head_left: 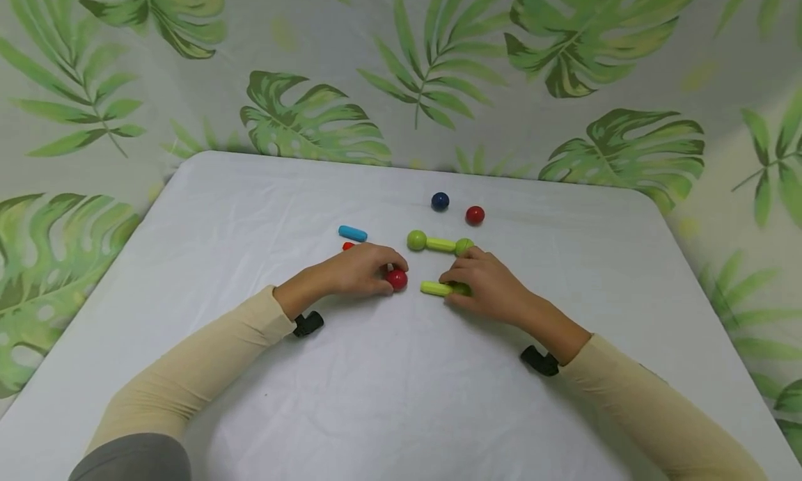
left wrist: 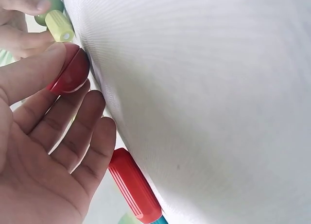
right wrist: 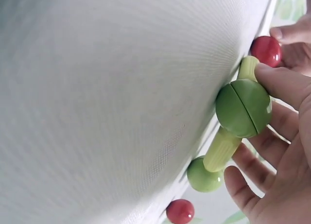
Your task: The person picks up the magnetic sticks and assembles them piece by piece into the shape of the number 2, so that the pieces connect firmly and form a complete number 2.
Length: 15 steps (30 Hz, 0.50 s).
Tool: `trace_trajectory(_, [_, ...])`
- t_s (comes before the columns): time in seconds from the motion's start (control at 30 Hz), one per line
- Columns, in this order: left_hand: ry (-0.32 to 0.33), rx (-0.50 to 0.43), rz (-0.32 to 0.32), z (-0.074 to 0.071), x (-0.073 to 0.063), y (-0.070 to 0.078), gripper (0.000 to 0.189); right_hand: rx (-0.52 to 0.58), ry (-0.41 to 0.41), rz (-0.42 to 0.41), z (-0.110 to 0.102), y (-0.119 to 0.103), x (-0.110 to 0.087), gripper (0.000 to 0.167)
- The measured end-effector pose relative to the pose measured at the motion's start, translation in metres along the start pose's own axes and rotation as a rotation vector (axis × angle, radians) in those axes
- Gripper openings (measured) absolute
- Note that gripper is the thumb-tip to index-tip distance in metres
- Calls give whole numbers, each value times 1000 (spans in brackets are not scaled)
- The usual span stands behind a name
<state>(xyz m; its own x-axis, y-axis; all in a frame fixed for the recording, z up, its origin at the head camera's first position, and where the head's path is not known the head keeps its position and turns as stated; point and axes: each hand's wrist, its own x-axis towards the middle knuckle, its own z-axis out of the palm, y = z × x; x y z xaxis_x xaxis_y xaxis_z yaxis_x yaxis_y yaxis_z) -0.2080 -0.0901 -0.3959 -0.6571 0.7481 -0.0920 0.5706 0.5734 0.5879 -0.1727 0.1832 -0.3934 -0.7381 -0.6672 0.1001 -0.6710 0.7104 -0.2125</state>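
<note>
In the head view my left hand (head_left: 363, 271) pinches a red ball (head_left: 397, 280), which shows a groove in the left wrist view. To its right, my right hand (head_left: 491, 286) holds a grooved green ball (right wrist: 243, 108) between thumb and fingers. A yellow-green stick (head_left: 435, 288) extends from that ball toward the red one. Just beyond the right hand lies a dumbbell-like piece: a yellow-green stick (head_left: 441, 245) with a light green ball (head_left: 416, 240) at its left end and a green ball (head_left: 464, 246) at its right, partly behind my fingers.
Beyond the left hand lie a blue stick (head_left: 353, 233) and a red stick (left wrist: 135, 185), mostly covered by that hand in the head view. Farther back sit a dark blue ball (head_left: 441, 202) and another red ball (head_left: 475, 215). Everything rests on a white-covered table (head_left: 401, 397) before a leaf-print cloth.
</note>
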Motion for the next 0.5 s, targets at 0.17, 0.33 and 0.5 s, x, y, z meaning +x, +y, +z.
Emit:
trace_trajectory(0.17, [5, -5, 2, 1, 0, -1, 38, -8, -18, 3, 0, -4, 1, 23])
trace_trajectory(0.33, [9, 5, 27, 1, 2, 3, 38, 18, -29, 26, -1, -6, 0, 22])
trace_trajectory(0.5, [5, 8, 29, 1, 2, 7, 38, 96, -41, 79, -2, -8, 0, 22])
